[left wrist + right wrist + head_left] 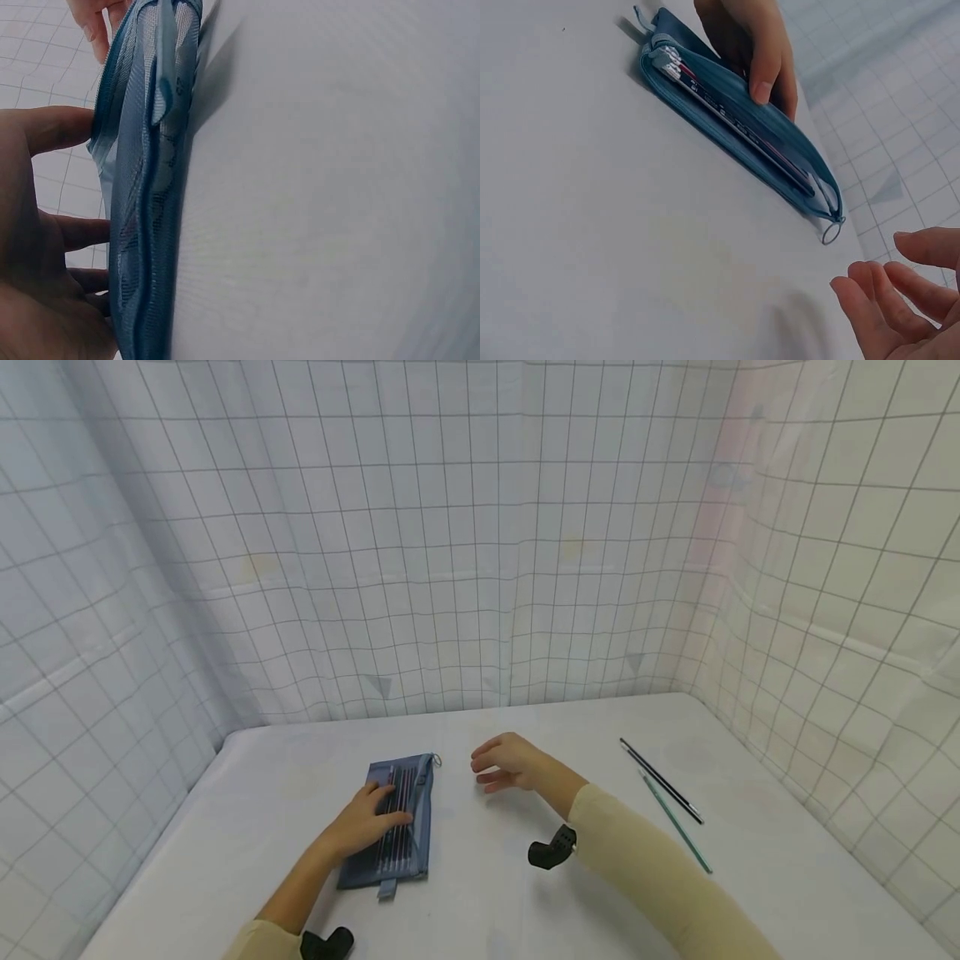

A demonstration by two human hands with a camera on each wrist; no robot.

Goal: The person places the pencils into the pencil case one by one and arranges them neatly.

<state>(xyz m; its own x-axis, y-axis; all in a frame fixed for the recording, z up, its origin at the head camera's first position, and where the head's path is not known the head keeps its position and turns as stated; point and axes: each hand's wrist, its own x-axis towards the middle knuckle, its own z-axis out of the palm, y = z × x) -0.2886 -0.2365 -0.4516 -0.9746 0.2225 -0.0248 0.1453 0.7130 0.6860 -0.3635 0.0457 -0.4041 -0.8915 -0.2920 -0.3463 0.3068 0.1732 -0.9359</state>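
A blue mesh zip pencil case (pixel 423 847) lies on the table, left of centre. My left hand (pixel 363 822) rests on it with fingers spread, the thumb reaching toward the zipped side. In the right wrist view the case's mouth is unzipped, and that thumb (pixel 762 88) touches the upper lip. Several dark pencils (pixel 739 133) lie side by side inside, white ends toward the tab end. Just right of the case, my right hand (pixel 510 764) hovers over the table. Its fingers are loosely bent, thumb apart, with nothing between them.
On the right side of the table lie dark pencils (pixel 663 783) close together and a green pencil (pixel 675 822), all slanting. A metal ring (pixel 832 233) hangs at the case's zip end. Grid-patterned white curtains (pixel 480 568) enclose the table (pixel 480 893) at the back and sides.
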